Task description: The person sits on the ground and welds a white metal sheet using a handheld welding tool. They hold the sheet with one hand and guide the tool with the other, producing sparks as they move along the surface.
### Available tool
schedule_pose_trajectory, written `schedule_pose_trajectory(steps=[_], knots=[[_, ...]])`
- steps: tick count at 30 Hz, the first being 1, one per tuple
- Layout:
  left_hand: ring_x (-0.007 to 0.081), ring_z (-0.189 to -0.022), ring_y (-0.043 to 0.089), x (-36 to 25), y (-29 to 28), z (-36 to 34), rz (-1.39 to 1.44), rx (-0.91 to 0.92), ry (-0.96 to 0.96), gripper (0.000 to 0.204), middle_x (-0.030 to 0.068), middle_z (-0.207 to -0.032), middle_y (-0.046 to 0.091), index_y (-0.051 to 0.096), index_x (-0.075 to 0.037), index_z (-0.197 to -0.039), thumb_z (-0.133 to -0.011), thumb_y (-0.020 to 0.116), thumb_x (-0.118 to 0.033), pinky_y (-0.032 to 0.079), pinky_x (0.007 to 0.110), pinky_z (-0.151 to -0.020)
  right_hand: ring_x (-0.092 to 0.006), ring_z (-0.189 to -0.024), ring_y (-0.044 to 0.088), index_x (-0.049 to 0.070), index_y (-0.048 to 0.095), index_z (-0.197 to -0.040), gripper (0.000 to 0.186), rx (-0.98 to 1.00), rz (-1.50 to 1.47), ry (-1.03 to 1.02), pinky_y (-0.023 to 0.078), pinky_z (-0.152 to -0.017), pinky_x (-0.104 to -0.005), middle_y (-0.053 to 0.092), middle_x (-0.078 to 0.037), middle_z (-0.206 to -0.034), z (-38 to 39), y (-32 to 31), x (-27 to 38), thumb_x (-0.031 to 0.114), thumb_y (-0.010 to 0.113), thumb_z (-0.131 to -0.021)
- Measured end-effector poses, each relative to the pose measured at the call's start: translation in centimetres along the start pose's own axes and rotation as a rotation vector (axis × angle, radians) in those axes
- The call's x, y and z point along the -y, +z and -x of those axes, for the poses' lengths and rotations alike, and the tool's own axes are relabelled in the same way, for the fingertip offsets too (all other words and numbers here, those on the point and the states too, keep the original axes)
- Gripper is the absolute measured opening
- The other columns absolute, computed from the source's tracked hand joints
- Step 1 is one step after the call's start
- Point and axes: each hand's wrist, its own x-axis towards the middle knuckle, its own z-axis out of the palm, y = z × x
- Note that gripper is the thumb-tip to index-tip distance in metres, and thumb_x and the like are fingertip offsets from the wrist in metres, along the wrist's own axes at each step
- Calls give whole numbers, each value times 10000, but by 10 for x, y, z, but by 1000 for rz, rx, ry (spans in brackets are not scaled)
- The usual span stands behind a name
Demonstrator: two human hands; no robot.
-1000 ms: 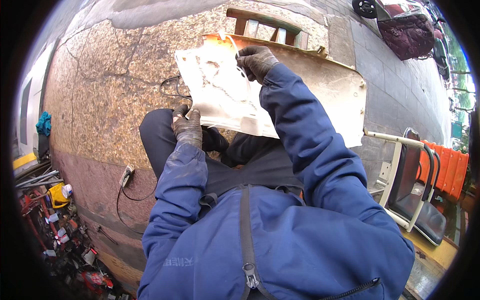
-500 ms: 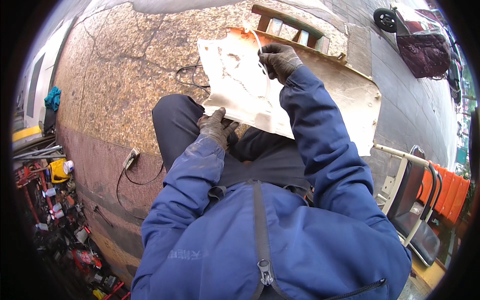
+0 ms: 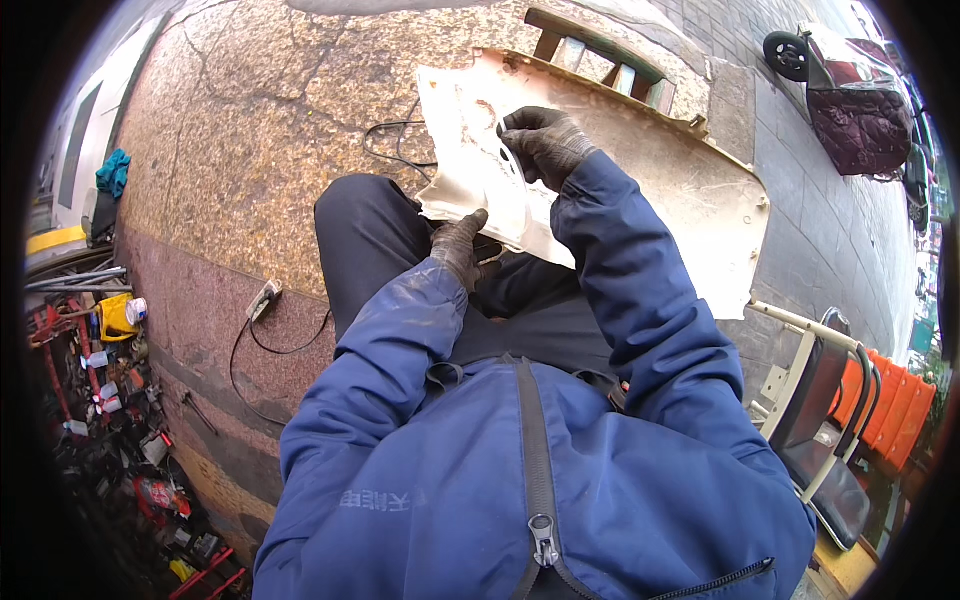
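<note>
Two gloved hands on one panel [image 3: 690, 190], now closer to each other than a sec ago. R hand [image 3: 548, 142] has come down from nr the far edge twd the panel's middle; its fingertips look pressed together on the white strip [image 3: 516, 168], pinching it nr its upper end. That end reached up to the far edge in both earlier views; now it stops abt at the fingers, and the rest curves down over the panel's L part. Whether its lower end is stuck down or loose, can't tell (glare).

L hand [image 3: 458, 245] has slid R along the near edge, away from the corner: thumb on top, fingers under & partly hidden, so it seems to pinch the edge.

Panel itself hasn't shifted much: far side up by the stool [image 3: 600, 55], near side over the legs [image 3: 362, 220], R end hanging out past the R arm. Whole view swung a bit, prob. head motion.

Upshot, my read: strip's far end is off the far edge, R hand has control of it, & L hand steadies the panel closer to that spot. Cable [image 3: 385, 150] on the ground, just L of the panel, looks untouched.
</note>
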Motion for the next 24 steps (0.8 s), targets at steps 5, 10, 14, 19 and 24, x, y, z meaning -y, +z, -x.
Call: schedule_pose_trajectory(steps=[5,10,14,19,24], knots=[[339,-1024,491,5,0,-9,133,-9,-16,401,158,-1080,501,448,-59,-1153,-847,586,-280,405,564,-859,-102,-394,458,18,600,-872,97,16,16,30,357,-339,-233,546,-34,-591,-2,7,3,76,623,-799],[316,-913,534,15,10,-22,314,-5,-9,332,127,-1003,537,464,-77,-1109,-828,607,-179,470,545,-776,-99,-409,460,33,607,-872,87,-11,79,56,357,-346,-237,543,-28,-593,-6,12,4,85,621,-804],[266,-878,574,24,23,-27,410,53,98,341,74,-986,561,471,-84,-1108,-802,621,-88,511,473,-753,-108,-430,476,33,599,-891,92,-1,91,59,357,-349,-236,548,-36,-610,-8,11,3,71,596,-806],[238,-869,582,22,27,-27,515,72,123,286,70,-960,578,503,-70,-1068,-806,615,-94,520,377,-738,-119,-448,498,25,585,-906,106,16,101,52,370,-352,-236,568,-54,-636,-8,7,1,59,576,-806],[220,-803,579,23,26,-32,500,31,126,210,69,-894,590,548,-63,-991,-798,619,-102,503,344,-655,-118,-453,508,21,582,-912,108,9,88,46,386,-352,-231,574,-60,-639,-5,5,7,49,574,-808]])
